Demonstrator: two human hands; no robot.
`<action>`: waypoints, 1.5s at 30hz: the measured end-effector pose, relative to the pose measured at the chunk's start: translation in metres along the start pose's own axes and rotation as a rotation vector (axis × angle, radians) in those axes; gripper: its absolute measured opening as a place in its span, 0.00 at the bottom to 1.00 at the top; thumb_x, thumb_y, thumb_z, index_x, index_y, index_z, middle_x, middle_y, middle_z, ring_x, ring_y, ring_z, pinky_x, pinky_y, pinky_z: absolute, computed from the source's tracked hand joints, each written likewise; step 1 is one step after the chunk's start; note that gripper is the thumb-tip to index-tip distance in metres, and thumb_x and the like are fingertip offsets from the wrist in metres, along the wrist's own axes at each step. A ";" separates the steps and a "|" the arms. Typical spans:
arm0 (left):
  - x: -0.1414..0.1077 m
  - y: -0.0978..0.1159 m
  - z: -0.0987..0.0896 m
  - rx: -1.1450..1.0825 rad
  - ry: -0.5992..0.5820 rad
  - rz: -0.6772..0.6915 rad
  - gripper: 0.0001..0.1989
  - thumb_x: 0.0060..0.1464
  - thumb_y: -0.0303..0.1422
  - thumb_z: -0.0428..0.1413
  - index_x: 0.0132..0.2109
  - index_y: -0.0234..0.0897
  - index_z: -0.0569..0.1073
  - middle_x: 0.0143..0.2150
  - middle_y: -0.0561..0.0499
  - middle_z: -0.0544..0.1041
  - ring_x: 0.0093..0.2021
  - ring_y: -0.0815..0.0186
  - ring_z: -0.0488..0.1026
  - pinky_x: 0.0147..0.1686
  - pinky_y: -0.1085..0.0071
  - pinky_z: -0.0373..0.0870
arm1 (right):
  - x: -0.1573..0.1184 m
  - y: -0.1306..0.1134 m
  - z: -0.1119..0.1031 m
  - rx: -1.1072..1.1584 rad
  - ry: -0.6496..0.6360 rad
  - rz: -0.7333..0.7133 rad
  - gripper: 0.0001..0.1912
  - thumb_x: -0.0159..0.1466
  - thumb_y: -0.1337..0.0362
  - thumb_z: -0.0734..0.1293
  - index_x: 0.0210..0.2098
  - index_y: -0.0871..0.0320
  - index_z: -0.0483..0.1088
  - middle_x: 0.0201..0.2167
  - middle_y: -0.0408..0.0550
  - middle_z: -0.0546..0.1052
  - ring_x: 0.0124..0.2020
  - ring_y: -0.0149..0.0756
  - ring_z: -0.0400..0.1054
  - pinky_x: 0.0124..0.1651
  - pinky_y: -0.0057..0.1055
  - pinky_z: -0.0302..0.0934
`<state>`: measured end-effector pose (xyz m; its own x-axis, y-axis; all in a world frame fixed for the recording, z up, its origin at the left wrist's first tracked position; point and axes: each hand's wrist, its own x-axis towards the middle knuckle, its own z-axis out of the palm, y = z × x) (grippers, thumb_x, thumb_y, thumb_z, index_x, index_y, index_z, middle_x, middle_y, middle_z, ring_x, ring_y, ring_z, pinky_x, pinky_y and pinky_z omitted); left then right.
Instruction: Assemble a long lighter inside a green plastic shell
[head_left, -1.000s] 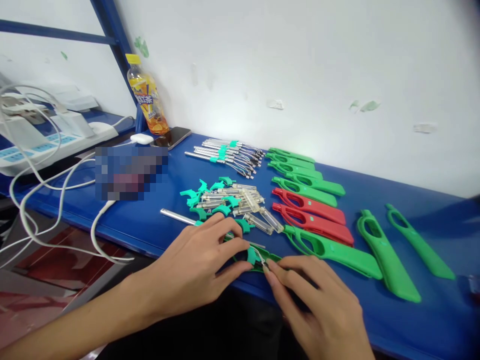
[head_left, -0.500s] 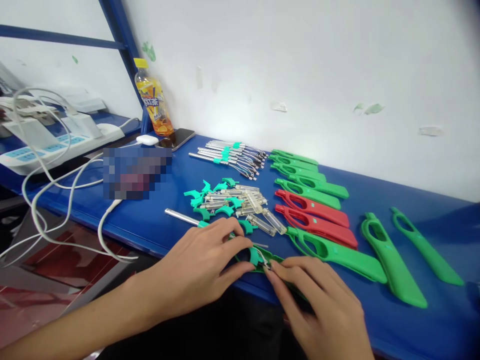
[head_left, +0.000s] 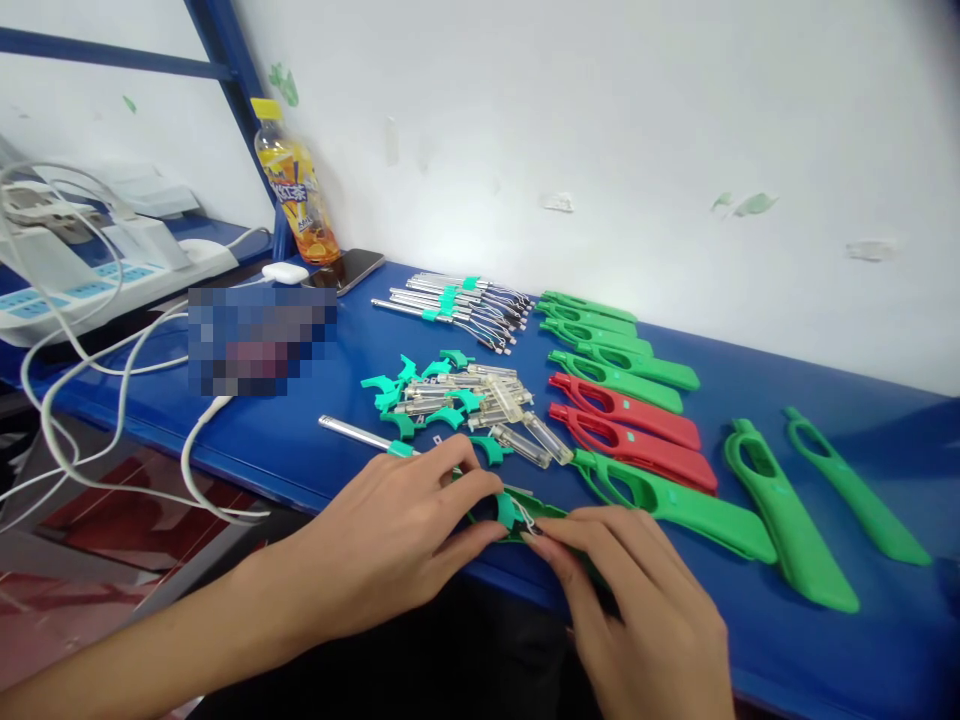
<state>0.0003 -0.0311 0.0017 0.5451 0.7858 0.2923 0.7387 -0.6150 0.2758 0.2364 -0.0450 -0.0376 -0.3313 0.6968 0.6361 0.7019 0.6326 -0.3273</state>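
While my left hand [head_left: 409, 535] is on the near side of the tubes [head_left: 504, 400], its thumb and forefinger are clamped on the trigger [head_left: 506, 512], thumb below and finger above. Under it is the casing [head_left: 553, 510], a green half-shell in front of the tubes, mostly hidden by my hands; whether the trigger is seated in it or held over it, I cannot tell. My right hand [head_left: 645, 590], nearer than the tubes and to their right, has thumb and forefinger pinched together on the wires [head_left: 526, 515], covering their ends.

Compared with half a second ago, my right fingertips have come slightly closer to the trigger, so the gap between my hands is narrower. My left grip has hardly changed.

The rod [head_left: 360, 434] pokes out past my left knuckles, to the near left of the tubes. The loose triggers [head_left: 401, 424] are mixed in along their left side, the wired rods [head_left: 450, 300] lie behind them, and the red shells [head_left: 667, 455] and green shells [head_left: 694, 515] are to their right, all lying as before. The bottle [head_left: 296, 200] stands well behind and left of the tubes, the phone [head_left: 345, 272] beside its base.
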 end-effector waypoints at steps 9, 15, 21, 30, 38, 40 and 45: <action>0.001 0.001 -0.003 0.062 0.026 0.044 0.13 0.77 0.38 0.49 0.53 0.37 0.76 0.45 0.47 0.77 0.36 0.58 0.81 0.27 0.64 0.71 | 0.000 -0.002 0.000 0.060 -0.011 0.035 0.03 0.75 0.67 0.69 0.43 0.52 0.75 0.36 0.42 0.79 0.38 0.35 0.72 0.46 0.32 0.64; 0.002 0.003 -0.002 0.092 0.036 0.063 0.14 0.77 0.37 0.48 0.53 0.37 0.76 0.45 0.48 0.77 0.37 0.58 0.80 0.26 0.64 0.71 | 0.001 0.003 -0.002 0.032 -0.061 0.025 0.05 0.77 0.63 0.67 0.42 0.52 0.73 0.36 0.43 0.77 0.37 0.35 0.72 0.44 0.31 0.64; 0.003 0.004 -0.001 0.127 0.027 0.074 0.16 0.78 0.37 0.46 0.52 0.36 0.76 0.45 0.47 0.77 0.38 0.57 0.81 0.24 0.65 0.69 | 0.001 0.001 0.003 -0.077 -0.021 -0.017 0.06 0.77 0.62 0.67 0.41 0.53 0.71 0.33 0.43 0.74 0.33 0.37 0.69 0.40 0.34 0.61; 0.002 0.003 -0.003 0.103 0.028 0.076 0.15 0.78 0.37 0.47 0.53 0.36 0.76 0.45 0.47 0.77 0.37 0.58 0.80 0.25 0.64 0.72 | 0.000 0.001 0.006 -0.069 -0.003 -0.013 0.07 0.77 0.60 0.66 0.41 0.54 0.72 0.34 0.44 0.74 0.34 0.36 0.69 0.40 0.33 0.61; 0.001 0.004 -0.002 0.098 0.029 0.083 0.15 0.77 0.37 0.47 0.53 0.35 0.77 0.45 0.47 0.76 0.36 0.58 0.79 0.27 0.64 0.74 | -0.004 0.001 0.003 -0.002 -0.022 0.022 0.04 0.75 0.66 0.69 0.46 0.53 0.77 0.37 0.45 0.74 0.34 0.33 0.70 0.40 0.31 0.63; 0.001 0.003 -0.001 0.094 0.023 0.080 0.16 0.77 0.37 0.47 0.53 0.35 0.77 0.45 0.46 0.76 0.36 0.58 0.79 0.27 0.64 0.74 | -0.002 -0.001 0.003 0.010 -0.001 0.029 0.04 0.75 0.66 0.69 0.46 0.53 0.77 0.37 0.45 0.74 0.33 0.33 0.71 0.40 0.31 0.64; 0.002 0.001 0.000 0.101 0.019 0.072 0.15 0.77 0.37 0.47 0.53 0.35 0.76 0.46 0.47 0.76 0.36 0.59 0.78 0.26 0.65 0.72 | 0.002 -0.003 0.004 0.004 0.033 -0.024 0.04 0.73 0.69 0.70 0.45 0.55 0.77 0.35 0.45 0.76 0.34 0.34 0.71 0.40 0.32 0.64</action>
<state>0.0022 -0.0305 0.0026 0.5913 0.7377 0.3259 0.7343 -0.6595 0.1605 0.2310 -0.0444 -0.0381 -0.3270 0.6699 0.6666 0.6914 0.6504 -0.3145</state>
